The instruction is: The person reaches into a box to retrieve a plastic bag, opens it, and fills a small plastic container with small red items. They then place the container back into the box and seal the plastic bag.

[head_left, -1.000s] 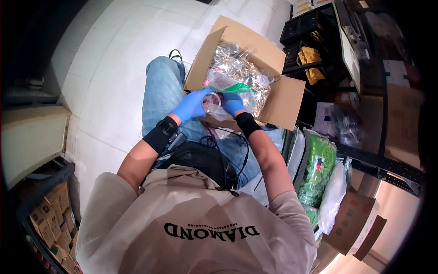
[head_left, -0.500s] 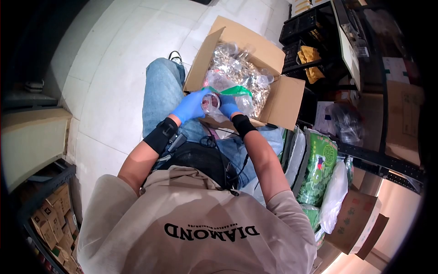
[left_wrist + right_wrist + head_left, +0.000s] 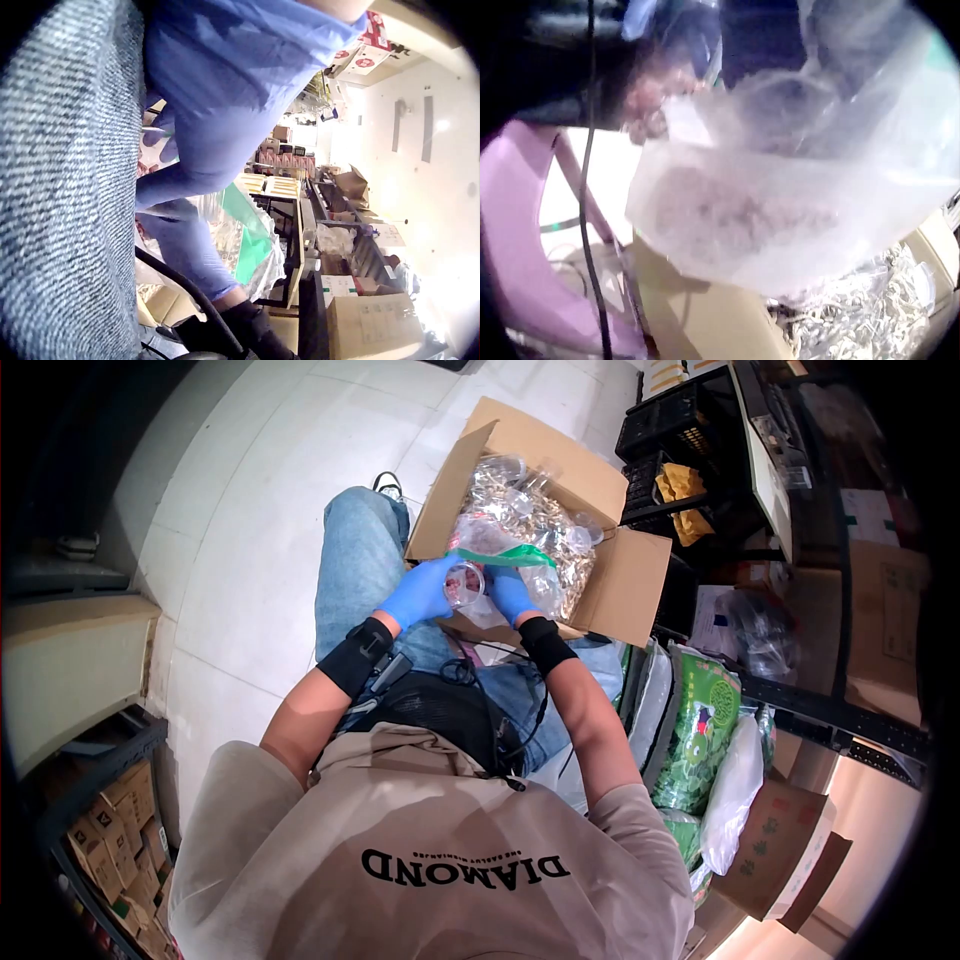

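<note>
Blue-gloved right hand [image 3: 512,594] now sits slightly farther right, can't tell its grip, so the blue-gloved left hand [image 3: 418,594], curled round the clear round plastic cup [image 3: 464,586] upper-centre, seemingly steadies it alone.

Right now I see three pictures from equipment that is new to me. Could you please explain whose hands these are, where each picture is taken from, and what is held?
There is no robot: a person works in blue gloves. The picture showing both arms comes from a head camera looking down; the others come from cameras on the left and right wrists. The left hand holds a clear, round plastic container, with reddish pieces showing through. The right hand is at a clear plastic bag with a green strip; its fingertips are hidden. In front, an open brown cardboard box holds many small, shiny, pale pieces.
</note>
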Action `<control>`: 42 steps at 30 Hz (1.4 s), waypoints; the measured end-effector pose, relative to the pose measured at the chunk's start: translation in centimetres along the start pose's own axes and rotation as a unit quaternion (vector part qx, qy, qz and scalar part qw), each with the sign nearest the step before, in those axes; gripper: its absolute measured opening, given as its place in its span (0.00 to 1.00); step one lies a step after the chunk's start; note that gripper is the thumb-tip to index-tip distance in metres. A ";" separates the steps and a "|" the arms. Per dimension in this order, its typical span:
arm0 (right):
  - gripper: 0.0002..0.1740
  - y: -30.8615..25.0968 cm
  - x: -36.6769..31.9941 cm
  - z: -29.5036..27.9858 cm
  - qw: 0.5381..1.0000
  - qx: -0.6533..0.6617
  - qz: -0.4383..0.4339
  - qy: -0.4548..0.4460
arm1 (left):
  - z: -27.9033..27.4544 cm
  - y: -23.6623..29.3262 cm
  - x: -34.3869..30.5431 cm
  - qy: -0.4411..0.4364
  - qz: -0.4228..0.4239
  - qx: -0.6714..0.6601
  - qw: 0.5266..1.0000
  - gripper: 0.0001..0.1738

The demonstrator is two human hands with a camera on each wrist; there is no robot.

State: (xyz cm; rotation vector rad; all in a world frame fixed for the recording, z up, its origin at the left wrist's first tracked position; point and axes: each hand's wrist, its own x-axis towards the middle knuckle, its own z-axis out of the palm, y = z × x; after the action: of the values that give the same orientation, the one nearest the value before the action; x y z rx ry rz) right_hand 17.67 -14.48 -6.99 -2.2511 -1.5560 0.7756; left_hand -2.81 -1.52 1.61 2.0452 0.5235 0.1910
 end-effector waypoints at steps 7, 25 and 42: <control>0.16 -5.3 -3.0 -7.9 0.949 0.298 0.089 0.041 | 0.0 0.3 0.0 0.007 0.011 0.002 1.000 0.36; 0.15 -11.0 -5.5 -8.7 0.985 0.138 -0.091 0.052 | 0.4 0.0 -0.1 0.018 0.048 -0.039 0.998 0.33; 0.11 -11.7 -5.8 -8.2 0.967 0.225 -0.026 0.117 | 0.2 0.1 0.1 -0.009 0.021 0.000 1.000 0.39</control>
State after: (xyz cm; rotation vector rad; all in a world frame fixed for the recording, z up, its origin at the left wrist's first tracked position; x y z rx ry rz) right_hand 11.89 -15.00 7.27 -1.8835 -1.1823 0.7312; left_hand -2.65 -1.66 1.64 2.0571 0.4694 0.1991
